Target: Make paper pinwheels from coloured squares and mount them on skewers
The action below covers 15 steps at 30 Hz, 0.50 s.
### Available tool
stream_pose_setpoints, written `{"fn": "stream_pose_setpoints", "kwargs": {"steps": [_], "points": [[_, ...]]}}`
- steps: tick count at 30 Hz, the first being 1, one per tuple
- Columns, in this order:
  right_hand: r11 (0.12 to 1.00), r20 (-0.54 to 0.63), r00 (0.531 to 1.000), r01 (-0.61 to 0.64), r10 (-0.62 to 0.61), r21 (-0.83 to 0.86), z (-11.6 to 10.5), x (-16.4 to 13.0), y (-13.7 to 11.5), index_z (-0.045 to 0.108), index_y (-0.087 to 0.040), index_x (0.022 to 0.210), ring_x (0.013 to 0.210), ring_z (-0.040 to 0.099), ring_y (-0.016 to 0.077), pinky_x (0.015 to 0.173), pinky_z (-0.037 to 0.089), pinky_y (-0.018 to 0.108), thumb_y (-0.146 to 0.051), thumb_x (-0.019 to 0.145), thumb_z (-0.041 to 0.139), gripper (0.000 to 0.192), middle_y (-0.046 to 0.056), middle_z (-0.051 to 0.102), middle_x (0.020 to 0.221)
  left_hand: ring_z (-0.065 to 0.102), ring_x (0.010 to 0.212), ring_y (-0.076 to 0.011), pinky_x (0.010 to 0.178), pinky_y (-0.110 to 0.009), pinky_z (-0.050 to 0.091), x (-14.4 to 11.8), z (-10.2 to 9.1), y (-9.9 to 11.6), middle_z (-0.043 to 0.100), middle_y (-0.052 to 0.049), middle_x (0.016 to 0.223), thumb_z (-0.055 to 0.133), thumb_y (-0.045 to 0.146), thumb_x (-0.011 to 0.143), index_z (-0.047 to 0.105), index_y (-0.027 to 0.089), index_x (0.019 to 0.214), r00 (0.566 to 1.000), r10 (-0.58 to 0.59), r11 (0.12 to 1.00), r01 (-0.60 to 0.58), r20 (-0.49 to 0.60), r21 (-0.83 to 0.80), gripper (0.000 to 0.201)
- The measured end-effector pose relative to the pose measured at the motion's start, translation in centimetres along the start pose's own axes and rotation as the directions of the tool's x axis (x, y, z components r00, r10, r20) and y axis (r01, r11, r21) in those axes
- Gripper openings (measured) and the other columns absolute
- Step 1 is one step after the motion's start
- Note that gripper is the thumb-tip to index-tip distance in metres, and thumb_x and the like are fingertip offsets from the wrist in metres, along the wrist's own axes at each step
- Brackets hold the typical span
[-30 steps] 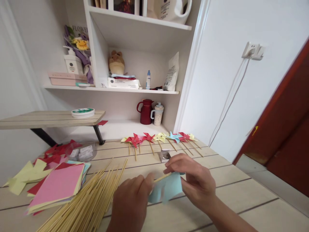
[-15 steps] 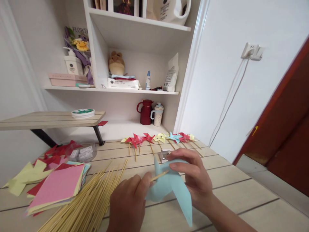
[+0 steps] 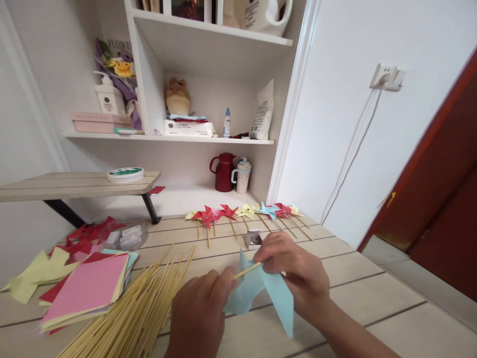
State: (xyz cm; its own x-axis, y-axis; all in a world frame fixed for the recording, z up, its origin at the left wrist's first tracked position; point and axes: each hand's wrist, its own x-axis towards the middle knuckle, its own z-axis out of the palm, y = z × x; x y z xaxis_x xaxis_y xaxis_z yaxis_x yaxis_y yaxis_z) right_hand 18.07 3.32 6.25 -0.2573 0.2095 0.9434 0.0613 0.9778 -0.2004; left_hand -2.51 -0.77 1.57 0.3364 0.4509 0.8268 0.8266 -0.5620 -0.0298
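Observation:
My left hand (image 3: 203,303) is closed around a thin wooden stick (image 3: 246,271), whose end lies across the middle of a light blue paper pinwheel (image 3: 278,298). My right hand (image 3: 294,273) grips that pinwheel at its centre, fingers pressed down beside the stick's tip. Blue paper blades stick out below and between both hands. Just beyond my right fingers stands a small open box (image 3: 254,239) with small metallic pieces inside. Any pin at the pinwheel's centre is hidden by my fingers.
A bundle of sticks (image 3: 137,308) lies left of my left hand, beside stacked coloured paper squares (image 3: 87,286). Several finished pinwheels (image 3: 227,213) lie along the back of the table. A raised wooden stand (image 3: 78,184) and a clear container (image 3: 128,237) are at left.
My right fingers have lowered and closed onto the pinwheel's centre at the stick's end. The blue blades have shifted slightly, and the small box shows more. My left hand keeps its hold.

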Motion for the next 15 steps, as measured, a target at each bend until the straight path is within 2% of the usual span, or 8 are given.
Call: {"fn": "stream_pose_setpoints", "kwargs": {"steps": [5, 8, 15], "points": [[0.997, 0.032, 0.999, 0.034, -0.032, -0.073, -0.37, 0.09, 0.1, 0.066, -0.021, 0.089, 0.075, 0.066, 0.0189, 0.079, 0.05, 0.046, -0.014, 0.094, 0.053, 0.016, 0.007, 0.073, 0.091, 0.066, 0.062, -0.0152, 0.057, -0.023, 0.051, 0.1, 0.0, 0.24, 0.071, -0.001, 0.076, 0.043, 0.017, 0.092, 0.065, 0.023, 0.111, 0.995, -0.081, 0.988, 0.088, 0.061, -0.124, 0.029], [0.993, 0.042, 0.999, 0.036, -0.031, -0.11, -0.52, 0.09, 0.21, 0.065, -0.021, 0.088, 0.072, 0.068, 0.0174, 0.085, 0.049, 0.047, -0.013, 0.094, 0.052, 0.016, 0.006, 0.074, 0.09, 0.066, 0.063, -0.0158, 0.058, -0.024, 0.051, 0.0, 0.06, 0.33, 0.072, -0.001, 0.078, 0.043, 0.014, 0.09, 0.065, 0.024, 0.111, 0.991, -0.109, 0.982, 0.12, 0.081, -0.144, 0.032], [0.99, 0.105, 0.994, 0.001, 0.013, -0.138, -0.82, 0.26, 0.6, 0.064, -0.022, 0.085, 0.074, 0.07, 0.016, 0.092, 0.047, 0.045, -0.016, 0.095, 0.054, 0.016, 0.004, 0.076, 0.087, 0.065, 0.062, -0.0172, 0.055, -0.026, 0.048, -0.4, 0.05, -0.06, 0.07, -0.001, 0.076, 0.044, 0.012, 0.09, 0.061, 0.021, 0.118, 0.996, -0.053, 0.998, 0.051, 0.073, 0.024, 0.034]]}}
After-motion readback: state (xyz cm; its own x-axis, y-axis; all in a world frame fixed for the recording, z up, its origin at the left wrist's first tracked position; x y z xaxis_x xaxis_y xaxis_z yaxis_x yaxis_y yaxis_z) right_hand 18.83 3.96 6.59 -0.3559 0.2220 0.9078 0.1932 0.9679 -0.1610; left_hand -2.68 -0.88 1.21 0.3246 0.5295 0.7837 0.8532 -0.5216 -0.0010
